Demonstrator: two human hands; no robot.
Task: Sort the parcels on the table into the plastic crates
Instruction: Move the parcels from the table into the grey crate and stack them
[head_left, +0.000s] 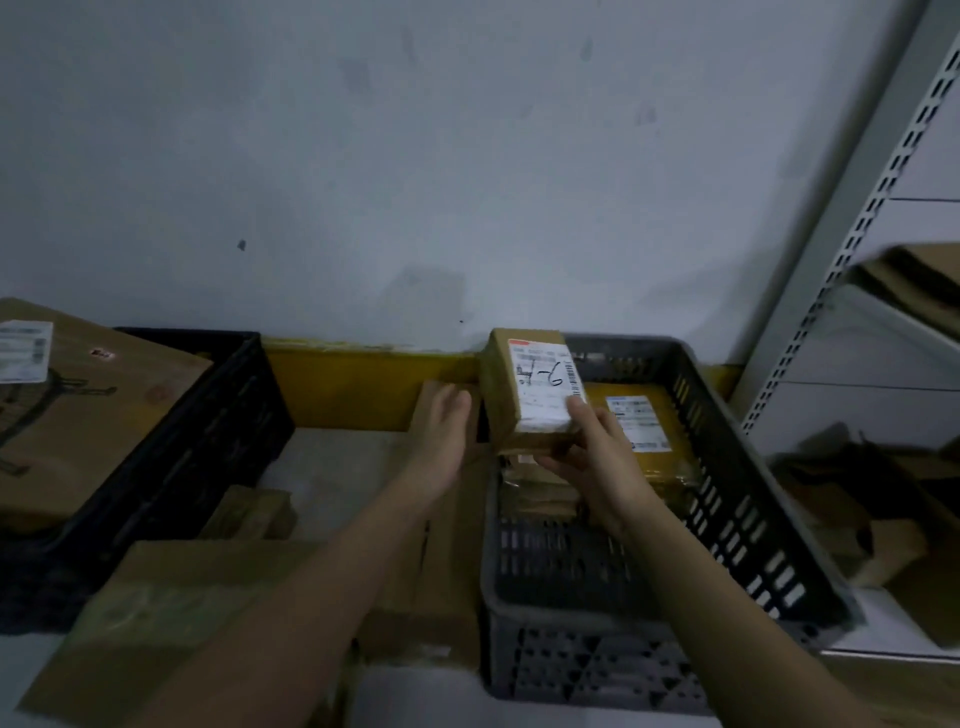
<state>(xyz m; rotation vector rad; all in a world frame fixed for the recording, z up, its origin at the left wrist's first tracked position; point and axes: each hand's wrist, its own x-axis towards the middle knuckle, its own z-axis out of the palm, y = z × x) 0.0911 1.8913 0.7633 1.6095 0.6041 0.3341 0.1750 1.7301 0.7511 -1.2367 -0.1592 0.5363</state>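
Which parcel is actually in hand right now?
The small brown box with "7-6" handwritten on its label, held by the right hand over the grey crate; the others lie untouched.

Right hand (592, 457): grips a small box (530, 395) by its near end, thumb on the white label (545, 389), above the grey crate (727, 499).
Label: handwritten marks and a barcode along one edge.
Left hand (441, 431): fingers loosely extended, palm down, on a flat carton (447, 545) between the two crates, just beside the small box.
Grey crate: holds a yellow parcel (644, 431) with a label, and taped brown packets (540, 488) under the box.
Black crate (208, 431): at left, with a big carton (78, 410) lying tilted across it.
Shelf (852, 249): grey metal, at right, with more cardboard on it.
Wall (415, 156): pale, behind the crates.
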